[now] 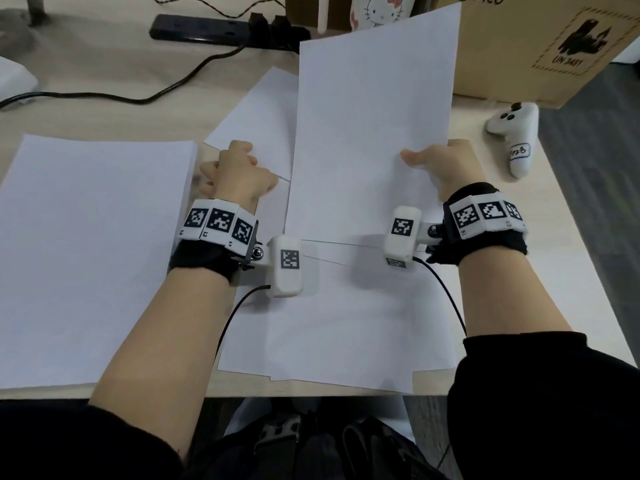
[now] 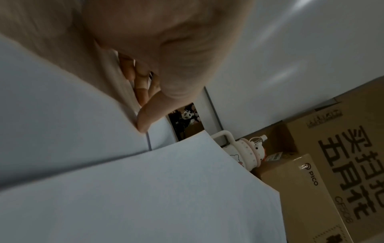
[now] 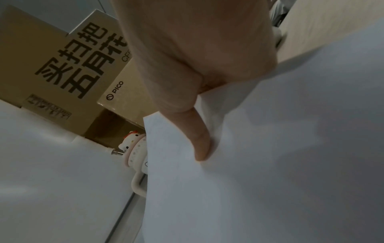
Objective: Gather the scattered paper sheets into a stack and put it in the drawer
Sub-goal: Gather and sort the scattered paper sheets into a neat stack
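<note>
Right hand pinches a single sheet at its right edge, thumb on top and fingers hidden underneath, holding it raised and tilted above the desk. Left hand sits curled on the desk beside that sheet's left edge; the left wrist view shows its thumb against paper, but whether it truly grips a sheet, cannot tell. Gathering looks only begun. A thick pile lies at the left, well apart from the rest. More loose sheets lie overlapped and askew under the forearms, another behind the left hand. No drawer in view. Left to do, by my reckoning: collect the loose ones, square the stack, stow it.
</note>
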